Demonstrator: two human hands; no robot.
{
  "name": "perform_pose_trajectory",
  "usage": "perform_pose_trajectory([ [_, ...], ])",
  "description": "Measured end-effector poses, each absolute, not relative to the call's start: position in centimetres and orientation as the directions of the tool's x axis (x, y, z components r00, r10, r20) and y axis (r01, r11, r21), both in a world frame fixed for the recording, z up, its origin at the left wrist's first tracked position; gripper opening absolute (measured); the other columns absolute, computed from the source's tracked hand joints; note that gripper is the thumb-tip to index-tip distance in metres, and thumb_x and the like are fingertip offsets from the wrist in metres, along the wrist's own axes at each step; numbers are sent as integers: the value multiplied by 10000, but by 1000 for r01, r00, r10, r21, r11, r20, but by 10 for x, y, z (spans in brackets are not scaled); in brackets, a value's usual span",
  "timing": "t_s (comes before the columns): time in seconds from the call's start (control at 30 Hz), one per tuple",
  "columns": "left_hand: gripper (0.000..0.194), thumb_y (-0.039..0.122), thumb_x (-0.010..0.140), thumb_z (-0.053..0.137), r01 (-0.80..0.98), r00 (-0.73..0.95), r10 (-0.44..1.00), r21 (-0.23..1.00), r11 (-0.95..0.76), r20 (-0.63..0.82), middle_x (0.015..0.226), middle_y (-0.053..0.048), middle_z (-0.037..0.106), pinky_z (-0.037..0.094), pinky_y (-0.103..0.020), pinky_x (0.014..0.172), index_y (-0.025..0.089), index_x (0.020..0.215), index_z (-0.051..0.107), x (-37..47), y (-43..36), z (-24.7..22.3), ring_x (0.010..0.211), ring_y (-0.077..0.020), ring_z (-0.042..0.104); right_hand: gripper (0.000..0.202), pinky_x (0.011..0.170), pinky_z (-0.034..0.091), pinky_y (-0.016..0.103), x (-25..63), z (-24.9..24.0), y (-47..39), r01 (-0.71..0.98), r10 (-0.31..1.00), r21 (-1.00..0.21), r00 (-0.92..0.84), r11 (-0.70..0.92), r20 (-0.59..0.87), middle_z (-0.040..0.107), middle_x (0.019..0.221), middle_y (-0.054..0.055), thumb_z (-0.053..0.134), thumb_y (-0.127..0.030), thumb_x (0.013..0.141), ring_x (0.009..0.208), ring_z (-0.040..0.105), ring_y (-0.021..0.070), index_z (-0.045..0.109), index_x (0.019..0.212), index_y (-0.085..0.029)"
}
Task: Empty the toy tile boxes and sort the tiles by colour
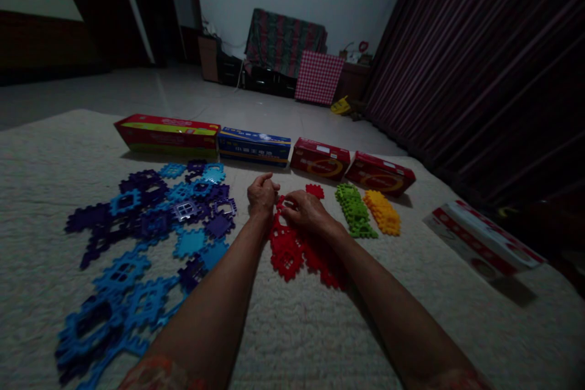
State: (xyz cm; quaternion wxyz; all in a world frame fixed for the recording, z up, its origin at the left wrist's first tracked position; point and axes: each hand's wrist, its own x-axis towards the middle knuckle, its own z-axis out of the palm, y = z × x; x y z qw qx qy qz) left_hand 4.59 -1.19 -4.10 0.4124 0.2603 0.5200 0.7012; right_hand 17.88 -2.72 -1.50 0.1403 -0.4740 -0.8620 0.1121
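Note:
Red interlocking plastic building pieces [287,256] with toothed edges lie in overlapping rows in front of me. My right hand [307,212] is over their far end, its fingers bent and closed on the edge of a red piece. Curled beside it on the left is my left hand [262,196], close to the same red edge; whatever its fingers hold is hidden. One separate red piece [315,191] lies just beyond my right hand. To the right are a row of green pieces [354,210] and a shorter row of yellow pieces [382,213].
Blue pieces [122,271] and purple pieces [91,217] spread loosely across the left of the quilted cover [301,335]. Along the back stand a red-and-yellow box [171,136], a blue box [254,147] and two dark red boxes [320,158]. A red-and-white box [484,241] lies at right.

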Motion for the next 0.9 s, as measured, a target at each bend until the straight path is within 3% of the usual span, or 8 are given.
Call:
perform_pose_trajectory([
  [0.2, 495, 266, 622, 529, -291, -524, 850, 949, -122, -51, 622, 27, 637, 400, -213, 471, 148, 1077, 683, 45, -8, -49, 466, -100, 491, 293, 891, 473, 300, 198, -13, -9, 750, 850, -400, -461, 527, 254, 742, 1138, 101, 640, -267, 877, 1010, 670, 215, 707, 1146, -173],
  [0.37, 469, 285, 636, 538, -268, -528, 847, 958, -103, -57, 625, 21, 632, 395, -209, 460, 157, 1062, 684, 46, -9, -48, 465, -102, 496, 346, 1001, 407, 364, 229, -12, 5, 820, 852, -300, -371, 487, 368, 677, 1272, 135, 558, -215, 893, 1166, 589, 254, 649, 1223, -165],
  [0.57, 456, 275, 635, 533, -285, -532, 843, 954, -94, -76, 600, 31, 610, 379, -204, 448, 156, 1049, 680, 49, -13, -40, 437, -94, 470, 332, 986, 317, 435, 236, -18, 5, 880, 858, -121, -406, 460, 313, 641, 1334, 157, 484, -226, 935, 1215, 505, 308, 624, 1233, -182],
  [0.77, 452, 236, 637, 516, -287, -535, 842, 953, -94, -78, 592, 24, 618, 381, -194, 465, 135, 1041, 693, 48, -12, -40, 461, -92, 486, 368, 1032, 286, 476, 235, -18, 5, 884, 866, -94, -421, 459, 271, 553, 1459, 160, 477, -192, 929, 1303, 446, 312, 606, 1274, -178],
  [0.9, 462, 224, 652, 511, -288, -535, 840, 954, -83, -89, 599, 25, 620, 387, -196, 467, 132, 1068, 691, 48, -14, -39, 460, -92, 487, 281, 921, 393, 357, 233, 2, -5, 862, 857, -104, -465, 495, 223, 670, 1250, 129, 516, -206, 914, 1113, 578, 252, 671, 1148, -184],
])
